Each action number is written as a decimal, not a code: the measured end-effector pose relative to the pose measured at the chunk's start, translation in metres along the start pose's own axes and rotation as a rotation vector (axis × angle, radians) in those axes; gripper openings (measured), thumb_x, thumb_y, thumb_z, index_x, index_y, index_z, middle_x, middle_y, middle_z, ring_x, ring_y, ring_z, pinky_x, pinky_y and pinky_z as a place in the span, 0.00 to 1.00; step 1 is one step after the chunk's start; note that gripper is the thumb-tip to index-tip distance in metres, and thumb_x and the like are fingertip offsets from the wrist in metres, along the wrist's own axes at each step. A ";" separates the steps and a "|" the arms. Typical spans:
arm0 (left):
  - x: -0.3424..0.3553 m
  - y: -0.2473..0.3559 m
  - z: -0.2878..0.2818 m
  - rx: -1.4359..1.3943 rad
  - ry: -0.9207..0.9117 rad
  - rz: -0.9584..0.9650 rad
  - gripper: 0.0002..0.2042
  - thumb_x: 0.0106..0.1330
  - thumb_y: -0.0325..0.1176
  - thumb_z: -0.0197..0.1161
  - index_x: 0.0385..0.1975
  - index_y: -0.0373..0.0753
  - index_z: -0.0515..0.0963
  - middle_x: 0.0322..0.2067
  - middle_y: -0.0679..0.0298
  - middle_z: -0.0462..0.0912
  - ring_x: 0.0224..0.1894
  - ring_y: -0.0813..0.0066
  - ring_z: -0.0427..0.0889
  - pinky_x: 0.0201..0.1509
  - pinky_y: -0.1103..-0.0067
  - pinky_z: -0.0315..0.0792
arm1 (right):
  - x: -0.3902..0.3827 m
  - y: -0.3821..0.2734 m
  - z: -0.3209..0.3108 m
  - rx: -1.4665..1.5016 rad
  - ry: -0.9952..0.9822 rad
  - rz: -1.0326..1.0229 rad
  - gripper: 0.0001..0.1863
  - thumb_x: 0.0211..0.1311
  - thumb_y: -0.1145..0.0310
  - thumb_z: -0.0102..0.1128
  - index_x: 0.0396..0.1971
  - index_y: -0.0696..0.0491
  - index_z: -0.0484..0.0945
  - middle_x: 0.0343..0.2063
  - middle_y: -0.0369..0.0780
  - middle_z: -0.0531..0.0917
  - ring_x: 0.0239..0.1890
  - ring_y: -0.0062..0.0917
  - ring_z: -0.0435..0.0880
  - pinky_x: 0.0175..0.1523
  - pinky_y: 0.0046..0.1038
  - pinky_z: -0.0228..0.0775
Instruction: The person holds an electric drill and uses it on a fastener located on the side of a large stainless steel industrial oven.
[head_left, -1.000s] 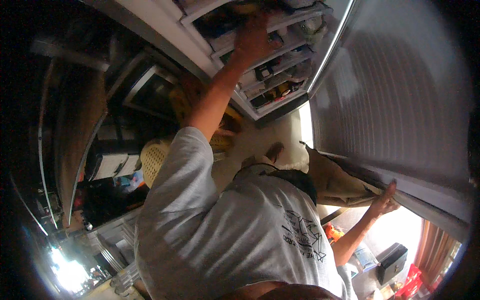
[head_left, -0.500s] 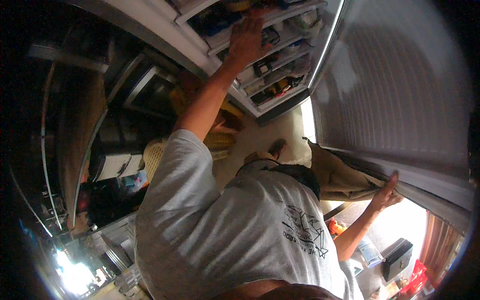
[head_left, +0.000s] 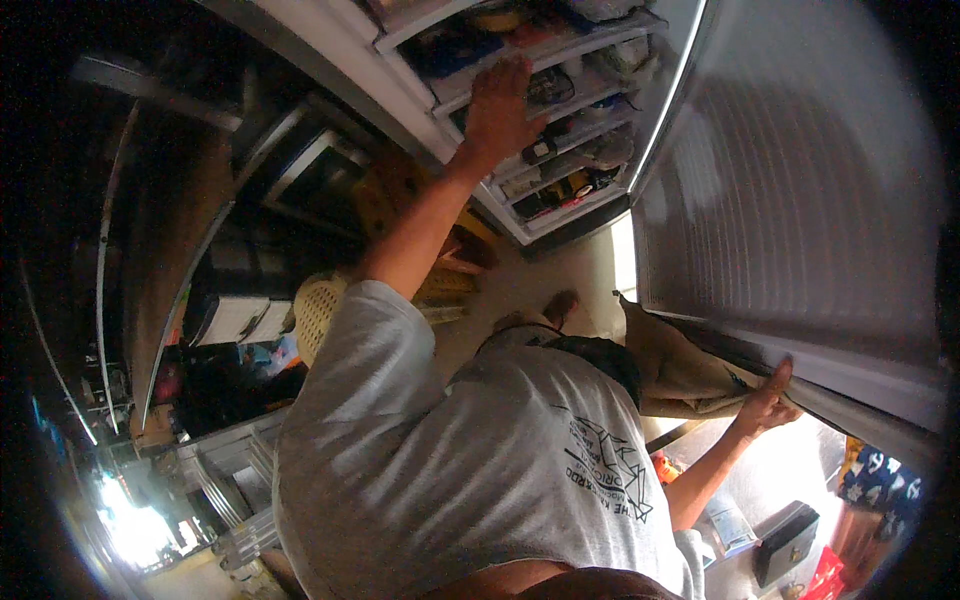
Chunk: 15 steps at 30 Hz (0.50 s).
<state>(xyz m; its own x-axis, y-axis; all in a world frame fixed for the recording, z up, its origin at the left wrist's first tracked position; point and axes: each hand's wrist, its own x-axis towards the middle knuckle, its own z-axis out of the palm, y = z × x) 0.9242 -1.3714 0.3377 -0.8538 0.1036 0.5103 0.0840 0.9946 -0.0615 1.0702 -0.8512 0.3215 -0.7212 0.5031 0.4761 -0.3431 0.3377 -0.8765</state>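
Reaching forward, my left hand lies against the front of an open white shelf unit, fingers stretched toward the far side. Close around it, the shelves hold small bags, cords and other dark items; what the fingertips touch is not clear. At the right, my right hand holds the lower edge of a large, shiny grey door, thumb over the top and fingers underneath. A brown cloth or sack hangs just left of that hand.
A yellow basket stands on the left, near dark boxes and a white-fronted box. At lower right are a black case, a red bag and a patterned blue cloth. Metal frames lie at lower left.
My view has shifted slightly, so the shelves sit a little lower and more to the right. The blue patterned cloth has come into sight. Both hands keep nearly the same places.
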 end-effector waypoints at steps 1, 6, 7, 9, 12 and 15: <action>-0.002 0.002 -0.001 0.018 -0.020 -0.022 0.44 0.53 0.46 0.73 0.67 0.31 0.60 0.64 0.46 0.67 0.67 0.50 0.66 0.70 0.57 0.57 | 0.000 0.002 -0.005 -0.047 -0.035 0.007 0.23 0.61 0.67 0.69 0.48 0.70 0.76 0.45 0.51 0.82 0.44 0.32 0.81 0.52 0.32 0.76; -0.014 0.007 -0.006 0.067 -0.016 -0.052 0.43 0.54 0.47 0.72 0.67 0.31 0.61 0.66 0.48 0.65 0.69 0.53 0.62 0.72 0.57 0.54 | -0.001 -0.002 0.000 -0.042 -0.007 0.024 0.27 0.61 0.65 0.70 0.52 0.70 0.74 0.48 0.52 0.81 0.47 0.33 0.80 0.54 0.32 0.76; -0.016 0.008 -0.008 0.067 -0.013 -0.053 0.43 0.54 0.47 0.71 0.67 0.31 0.61 0.66 0.48 0.64 0.69 0.53 0.62 0.72 0.57 0.53 | -0.002 -0.003 -0.001 -0.057 -0.020 0.035 0.27 0.61 0.65 0.70 0.52 0.70 0.74 0.48 0.52 0.81 0.47 0.33 0.80 0.54 0.32 0.76; -0.020 0.010 -0.011 0.065 -0.007 -0.055 0.44 0.55 0.47 0.71 0.67 0.30 0.60 0.66 0.47 0.64 0.69 0.53 0.61 0.73 0.56 0.52 | -0.002 0.000 -0.004 -0.060 -0.032 0.034 0.27 0.61 0.64 0.70 0.52 0.70 0.74 0.48 0.52 0.80 0.47 0.34 0.80 0.54 0.32 0.76; -0.028 0.009 -0.010 0.037 -0.021 -0.048 0.41 0.60 0.50 0.66 0.69 0.34 0.58 0.69 0.48 0.60 0.71 0.47 0.59 0.74 0.52 0.49 | -0.001 0.010 -0.007 -0.025 -0.029 0.007 0.27 0.62 0.64 0.69 0.52 0.69 0.74 0.48 0.51 0.81 0.47 0.33 0.80 0.54 0.32 0.76; -0.034 0.008 -0.012 0.047 -0.001 -0.045 0.40 0.59 0.50 0.67 0.68 0.35 0.62 0.69 0.49 0.60 0.71 0.47 0.59 0.73 0.52 0.50 | -0.002 0.006 -0.006 -0.035 -0.030 0.022 0.24 0.62 0.64 0.69 0.49 0.69 0.76 0.45 0.50 0.82 0.45 0.32 0.81 0.53 0.32 0.76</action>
<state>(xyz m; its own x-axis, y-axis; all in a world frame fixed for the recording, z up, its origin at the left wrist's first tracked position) 0.9601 -1.3669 0.3303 -0.8569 0.0590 0.5121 0.0217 0.9967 -0.0786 1.0732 -0.8453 0.3159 -0.7465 0.4867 0.4536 -0.3059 0.3544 -0.8836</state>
